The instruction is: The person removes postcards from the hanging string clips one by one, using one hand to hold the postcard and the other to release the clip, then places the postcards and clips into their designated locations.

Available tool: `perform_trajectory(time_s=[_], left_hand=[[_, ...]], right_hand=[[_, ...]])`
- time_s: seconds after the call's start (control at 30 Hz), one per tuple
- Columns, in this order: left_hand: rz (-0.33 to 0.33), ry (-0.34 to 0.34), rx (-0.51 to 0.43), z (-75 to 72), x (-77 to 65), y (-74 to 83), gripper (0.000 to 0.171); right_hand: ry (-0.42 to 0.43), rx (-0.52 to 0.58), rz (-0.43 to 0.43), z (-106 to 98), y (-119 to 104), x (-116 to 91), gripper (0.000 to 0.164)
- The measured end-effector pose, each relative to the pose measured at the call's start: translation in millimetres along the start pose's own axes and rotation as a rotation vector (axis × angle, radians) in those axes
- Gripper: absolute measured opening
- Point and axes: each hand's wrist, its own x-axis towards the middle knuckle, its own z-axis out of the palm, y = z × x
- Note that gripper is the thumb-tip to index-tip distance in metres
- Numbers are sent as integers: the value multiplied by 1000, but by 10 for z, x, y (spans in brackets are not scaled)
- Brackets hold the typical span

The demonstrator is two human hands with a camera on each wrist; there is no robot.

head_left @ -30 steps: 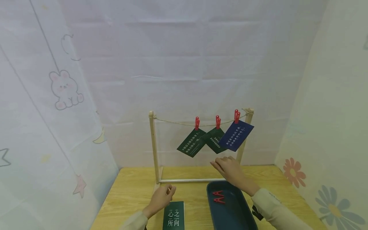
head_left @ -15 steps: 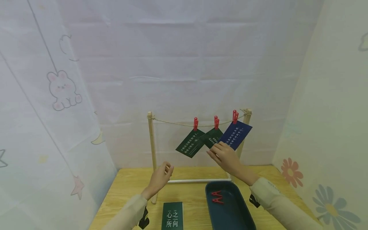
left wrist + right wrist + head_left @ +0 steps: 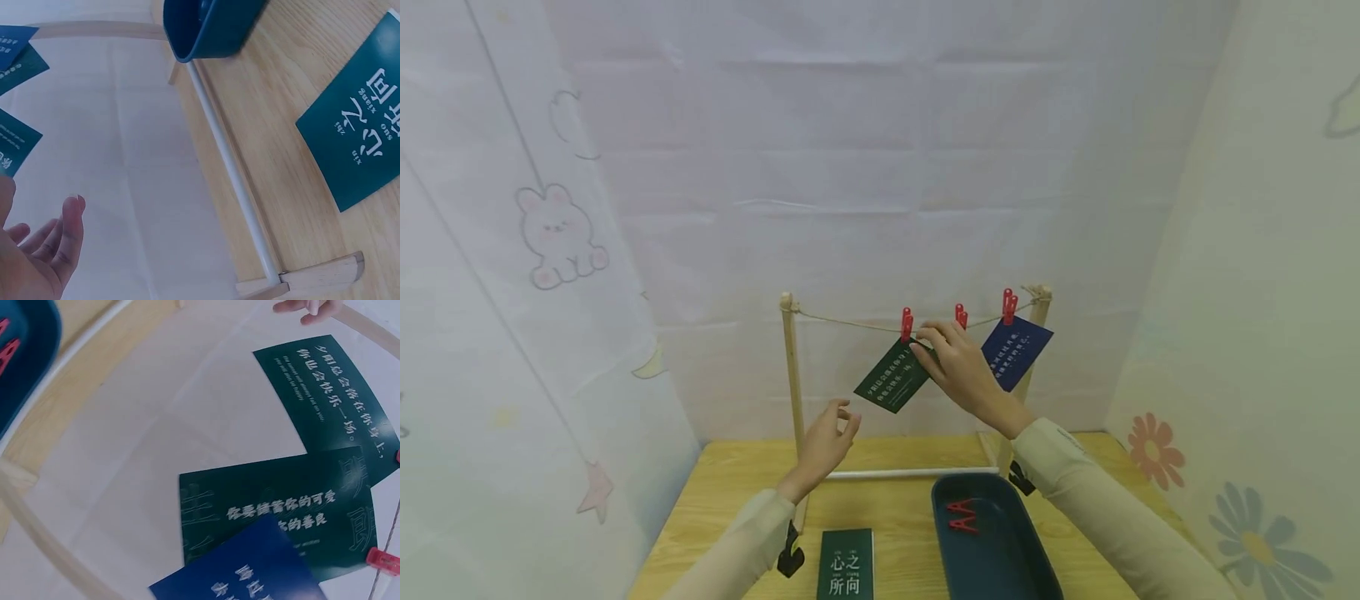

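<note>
My right hand (image 3: 958, 367), fingers loosely bent, is raised in front of the string (image 3: 842, 321), by the upper right corner of a green card (image 3: 891, 379). A red clothespin (image 3: 907, 323) holds that card. Behind my hand the middle green card (image 3: 275, 506) is hidden in the head view; the right wrist view shows it overlapped by a blue card (image 3: 1018, 350). Clothespins hold these too. My left hand (image 3: 826, 442) is lifted left of and below the first card, fingers slightly bent, holding nothing.
A wooden frame (image 3: 792, 367) with a white crossbar (image 3: 917, 473) stands on the table (image 3: 715, 508). In front lies a green printed pack (image 3: 846, 558). A dark blue tray (image 3: 1000, 558) to its right contains red clothespins (image 3: 962, 522).
My right hand has risen and moved left, from below the cards to the left clothespin. My left hand has risen toward the left card. The cards still hang.
</note>
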Motion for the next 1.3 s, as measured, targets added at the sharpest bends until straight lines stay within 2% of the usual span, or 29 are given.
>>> perform_trajectory(time_s=[0.13,0.23,0.37,0.47,0.63,0.77,0.97,1.07,1.3], left_hand=[[-13,1,-26,24,37,69,49],[-9,15,-84,22,70,128,49],[8,28,-157,21,112,194,48],[24,22,-169,30,133,225,46],[32,-4,-180,53,153,271,40],[39,-12,-209,71,170,274,33],[88,-18,-235,68,189,241,22],[100,-23,-239,61,192,237,21],[123,-1,-230,45,187,246,16]], right_hand=[[10,-9,48,52,17,110,39],[-12,10,128,72,27,183,46],[-66,98,254,87,23,249,49],[-74,200,314,103,17,268,50],[-60,317,356,141,21,274,48],[-82,326,401,168,45,273,45],[-143,376,471,150,24,289,47],[-159,408,506,124,-2,301,47],[-133,449,524,110,-33,320,41]])
